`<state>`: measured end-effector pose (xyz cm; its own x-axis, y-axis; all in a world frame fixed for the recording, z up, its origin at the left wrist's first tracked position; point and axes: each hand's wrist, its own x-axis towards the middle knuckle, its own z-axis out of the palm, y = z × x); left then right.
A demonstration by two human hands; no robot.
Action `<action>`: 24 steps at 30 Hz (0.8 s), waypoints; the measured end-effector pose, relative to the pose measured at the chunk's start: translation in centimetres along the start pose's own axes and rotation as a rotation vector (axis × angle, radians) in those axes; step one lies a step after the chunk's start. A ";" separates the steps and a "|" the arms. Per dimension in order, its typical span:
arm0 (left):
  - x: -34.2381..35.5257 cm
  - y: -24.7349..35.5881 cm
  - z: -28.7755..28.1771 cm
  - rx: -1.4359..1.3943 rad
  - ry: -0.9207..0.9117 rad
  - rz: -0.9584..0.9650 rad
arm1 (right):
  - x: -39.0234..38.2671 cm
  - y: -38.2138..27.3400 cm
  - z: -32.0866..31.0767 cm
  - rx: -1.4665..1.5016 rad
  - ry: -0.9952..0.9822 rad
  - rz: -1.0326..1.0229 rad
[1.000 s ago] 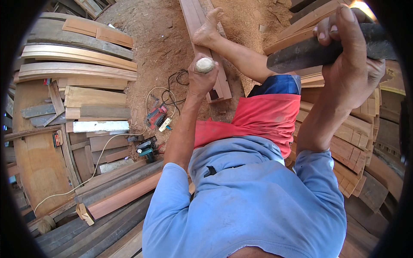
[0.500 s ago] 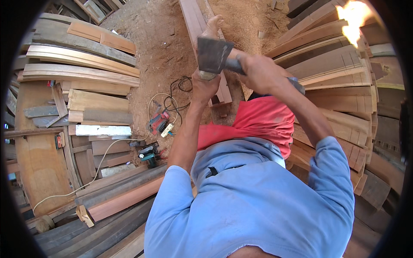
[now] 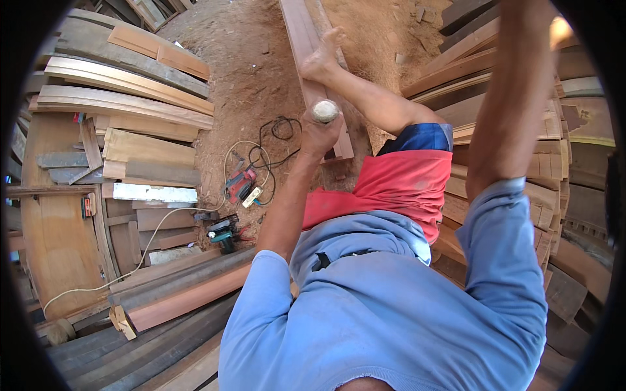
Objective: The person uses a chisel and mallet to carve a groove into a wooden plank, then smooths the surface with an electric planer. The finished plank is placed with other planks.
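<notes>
My left hand [image 3: 319, 137] is closed around an upright chisel [image 3: 325, 111], whose round, pale handle end faces up. Its blade is hidden below the fist, over the near part of a long reddish-brown wooden beam [image 3: 298, 32]. My bare foot [image 3: 322, 57] rests on that beam, farther along it. At the upper right my right forearm [image 3: 512, 98] is raised high. The right hand is beyond the top edge, so whatever it holds cannot be seen.
Stacked boards [image 3: 124, 101] line the left, with more planks [image 3: 515, 156] on the right. Left of the beam lie a red power tool [image 3: 240, 186], a teal power tool [image 3: 225, 233], a pale socket strip [image 3: 252, 197] and looped cords [image 3: 282, 128]. Sawdust covers the ground [image 3: 254, 72].
My right hand, which gripped a hammer-like tool with a broad dark head by the chisel's top, has swung up and right out of view. My left hand still holds the chisel, slightly shifted right.
</notes>
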<state>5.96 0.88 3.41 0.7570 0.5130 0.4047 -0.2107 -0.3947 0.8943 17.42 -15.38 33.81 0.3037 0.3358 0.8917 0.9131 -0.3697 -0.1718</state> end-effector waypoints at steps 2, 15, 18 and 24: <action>-0.1 0.1 -0.4 0.026 0.008 -0.017 | -8.1 2.7 4.7 0.091 -0.412 0.058; -0.8 3.1 -1.7 0.095 0.084 0.063 | -7.6 -0.2 1.5 0.680 -0.416 0.388; 0.9 2.6 -2.3 0.065 0.077 0.035 | -7.6 -0.3 0.5 0.699 -0.256 0.385; 1.0 1.5 -2.7 0.030 0.041 -0.040 | -9.2 -1.0 0.0 0.852 -0.035 0.475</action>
<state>4.72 2.83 5.65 0.7384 0.5595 0.3764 -0.1613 -0.3954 0.9042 13.70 -18.13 25.78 0.6863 0.3443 0.6406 0.5799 0.2725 -0.7677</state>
